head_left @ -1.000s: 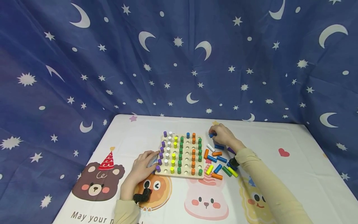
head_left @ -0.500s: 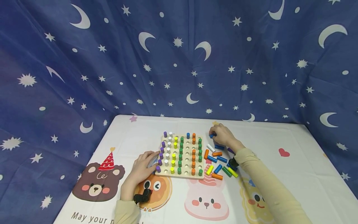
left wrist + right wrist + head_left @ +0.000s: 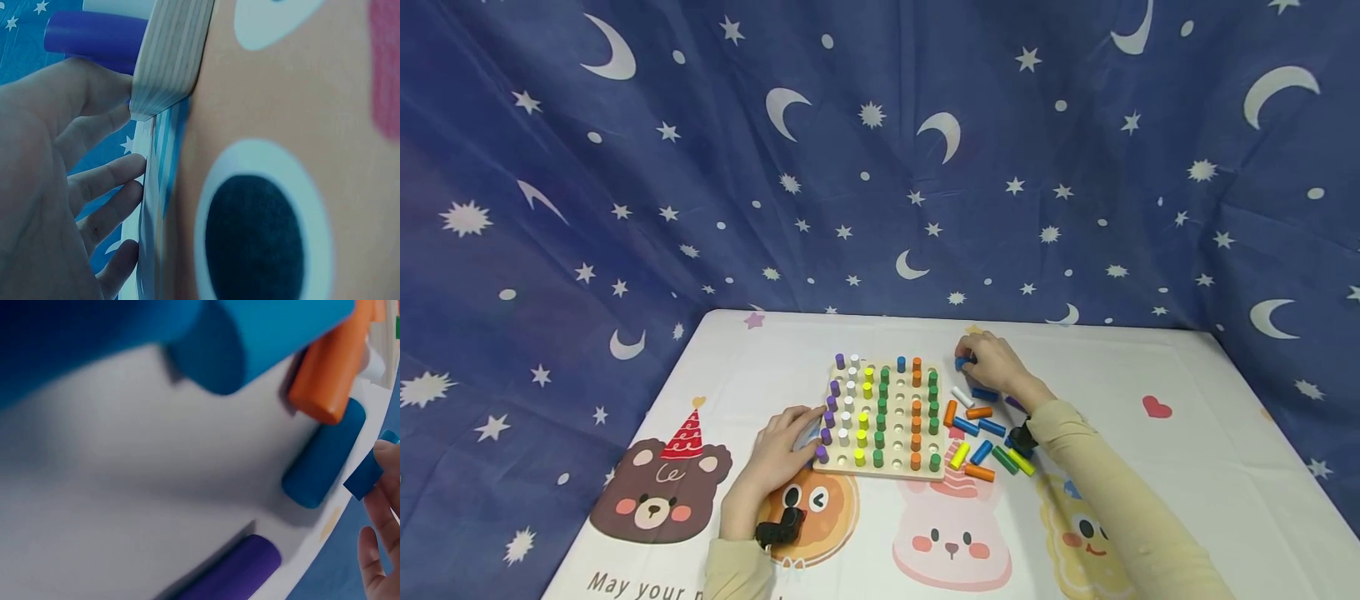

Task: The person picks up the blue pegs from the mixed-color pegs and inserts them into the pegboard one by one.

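A wooden pegboard (image 3: 907, 433) stands on the table, with upright purple, white, yellow, green, blue and orange pegs in columns and several bare holes. Beside its left edge rests my left hand (image 3: 785, 447), thumb against the board's corner (image 3: 169, 69) near a purple peg (image 3: 94, 39), the other fingers loosely extended. Beyond the board's back right corner, my right hand (image 3: 996, 363) pinches a blue peg (image 3: 364, 476) between thumb and fingers, just above or at the table; which of these I cannot tell. One upright blue peg (image 3: 901, 364) is in the board's back row.
Right of the board lie loose pegs: a white peg (image 3: 962, 397), an orange peg (image 3: 979, 472), a green peg (image 3: 1004, 460), a yellow peg (image 3: 959, 455) and several blue ones. A purple peg (image 3: 234, 572) lies under my right wrist. A starry blue curtain (image 3: 850, 167) hangs behind the table.
The head view has shifted very slightly. Both hands keep their places relative to the board, and the blue peg stays in my right hand.
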Available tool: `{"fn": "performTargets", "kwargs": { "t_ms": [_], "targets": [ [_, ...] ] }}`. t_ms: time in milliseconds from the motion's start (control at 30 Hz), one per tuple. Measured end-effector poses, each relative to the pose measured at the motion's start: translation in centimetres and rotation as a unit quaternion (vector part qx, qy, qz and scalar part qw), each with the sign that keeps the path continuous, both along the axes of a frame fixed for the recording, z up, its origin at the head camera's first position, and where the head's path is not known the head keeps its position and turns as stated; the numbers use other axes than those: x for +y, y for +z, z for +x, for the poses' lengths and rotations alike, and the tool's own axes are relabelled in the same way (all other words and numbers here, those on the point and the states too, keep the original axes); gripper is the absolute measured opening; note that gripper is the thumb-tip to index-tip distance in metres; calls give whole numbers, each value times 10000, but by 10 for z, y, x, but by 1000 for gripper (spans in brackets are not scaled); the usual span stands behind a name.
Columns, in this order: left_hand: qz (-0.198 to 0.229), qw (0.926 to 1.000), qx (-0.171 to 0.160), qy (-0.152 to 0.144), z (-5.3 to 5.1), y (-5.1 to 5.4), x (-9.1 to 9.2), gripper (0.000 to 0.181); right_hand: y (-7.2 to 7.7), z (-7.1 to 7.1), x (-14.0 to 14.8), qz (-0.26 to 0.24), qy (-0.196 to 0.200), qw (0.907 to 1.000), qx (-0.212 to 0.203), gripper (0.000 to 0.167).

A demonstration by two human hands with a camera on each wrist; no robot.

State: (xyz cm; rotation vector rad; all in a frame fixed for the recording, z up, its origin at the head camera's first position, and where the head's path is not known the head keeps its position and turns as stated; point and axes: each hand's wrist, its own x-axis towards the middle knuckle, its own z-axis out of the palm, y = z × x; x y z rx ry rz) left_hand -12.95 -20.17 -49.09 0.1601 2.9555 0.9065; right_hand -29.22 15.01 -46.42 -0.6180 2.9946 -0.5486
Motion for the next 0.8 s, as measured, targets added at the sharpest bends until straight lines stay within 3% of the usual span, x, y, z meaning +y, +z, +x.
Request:
{"fn": "performTargets", "kwargs": {
  "t_ms": [600, 800],
  "targets": [
    [7, 10000, -22, -28, 0, 1, -1, 52, 17, 19, -15, -743, 251, 9964, 321, 17],
    [1, 9998, 189, -71, 2, -1, -1, 51, 22, 27, -20, -932, 302, 9942, 441, 17]
  ]
}}
